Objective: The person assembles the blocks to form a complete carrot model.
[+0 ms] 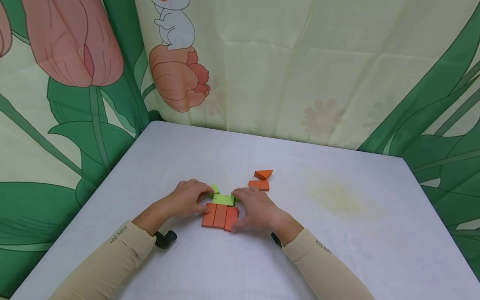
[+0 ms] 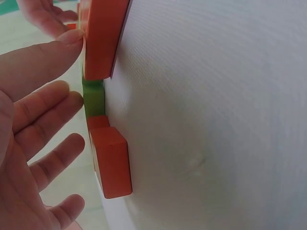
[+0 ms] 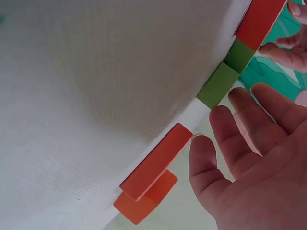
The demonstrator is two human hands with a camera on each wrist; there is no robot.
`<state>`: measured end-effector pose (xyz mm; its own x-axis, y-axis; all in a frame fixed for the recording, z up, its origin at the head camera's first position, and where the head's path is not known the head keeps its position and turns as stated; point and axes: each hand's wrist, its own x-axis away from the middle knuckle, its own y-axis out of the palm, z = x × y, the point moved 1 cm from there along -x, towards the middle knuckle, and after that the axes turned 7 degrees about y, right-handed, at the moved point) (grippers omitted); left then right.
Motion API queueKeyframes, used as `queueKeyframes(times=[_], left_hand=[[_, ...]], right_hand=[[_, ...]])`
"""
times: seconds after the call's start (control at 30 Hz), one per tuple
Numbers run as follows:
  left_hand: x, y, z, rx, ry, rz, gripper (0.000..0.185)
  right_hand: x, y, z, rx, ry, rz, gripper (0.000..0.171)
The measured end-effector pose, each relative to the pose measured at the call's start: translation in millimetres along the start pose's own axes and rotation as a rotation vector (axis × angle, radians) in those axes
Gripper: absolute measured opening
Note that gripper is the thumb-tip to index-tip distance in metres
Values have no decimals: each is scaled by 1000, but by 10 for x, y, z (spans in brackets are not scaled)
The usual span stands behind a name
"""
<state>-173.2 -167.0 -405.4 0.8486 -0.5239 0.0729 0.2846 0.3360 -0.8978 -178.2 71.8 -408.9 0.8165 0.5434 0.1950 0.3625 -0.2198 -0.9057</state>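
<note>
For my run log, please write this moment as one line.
left hand: touches green blocks | right hand: touches orange blocks | apart: orange triangle, orange piece | white table

left sleeve (image 1: 112, 254) | small printed logo, unreadable | right sleeve (image 1: 326, 266) | same

orange blocks (image 1: 220, 216), lime-green blocks (image 1: 223, 199), white table (image 1: 337, 250), tulip-print curtain (image 1: 75, 83)
</note>
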Motion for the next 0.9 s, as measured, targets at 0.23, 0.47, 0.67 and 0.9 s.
queueKeyframes(times=[0.23,0.47,0.67,0.9], left_hand=[[-8,-9,-1,0,2,-1,48],[-18,-9,2,-6,-3,-3,47],[-19,-6,11,-3,-12,-5,47],[-17,5,-22,33,-5,8,48]], right_hand=[[-2,-9,-10,25,6,8,85],[-20,-25,4,-27,5,21,75],[-38,-37,7,-70,20,35,68],[-59,-18,1,-70,41,22,68]])
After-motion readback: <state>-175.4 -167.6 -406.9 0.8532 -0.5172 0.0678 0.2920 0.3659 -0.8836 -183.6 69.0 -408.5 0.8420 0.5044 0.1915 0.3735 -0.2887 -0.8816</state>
